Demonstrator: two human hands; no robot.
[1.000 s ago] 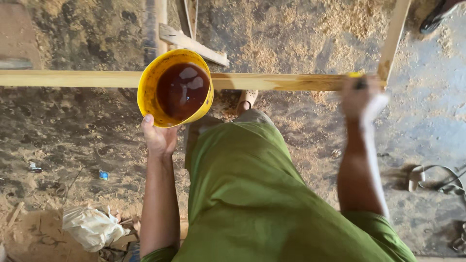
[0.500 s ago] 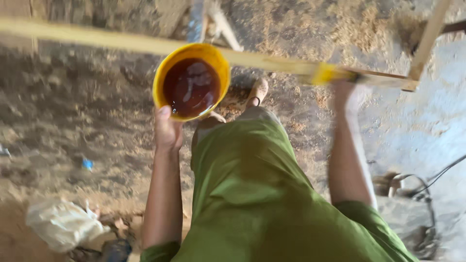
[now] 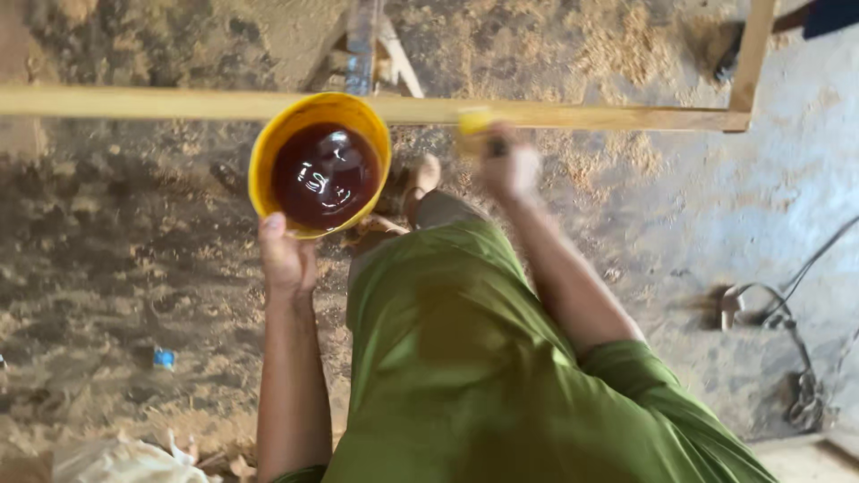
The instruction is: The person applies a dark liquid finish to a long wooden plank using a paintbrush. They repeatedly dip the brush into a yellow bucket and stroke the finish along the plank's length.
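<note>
The right hand [image 3: 510, 168] has travelled leftward along the pale wooden rail [image 3: 573, 114] that crosses the upper part of the frame: a second ago it was out near the upright post [image 3: 750, 63] at the upper right, and now it sits blurred just right of centre, closed around a small yellow pad or sponge [image 3: 474, 121] pressed against the rail. That sweep suggests the dark liquid is being wiped along the wood in strokes, with the stretch toward the post likely already covered. The left hand [image 3: 284, 259] has hardly moved; its fingers are curled under the rim of the yellow bowl [image 3: 268, 152], holding it level in the upper left-centre, just below the rail. The bowl holds a glossy dark brown liquid [image 3: 324, 174], well up its sides. Below, the green-clad legs fill the lower centre, over a floor strewn with sawdust [image 3: 626, 54].
</note>
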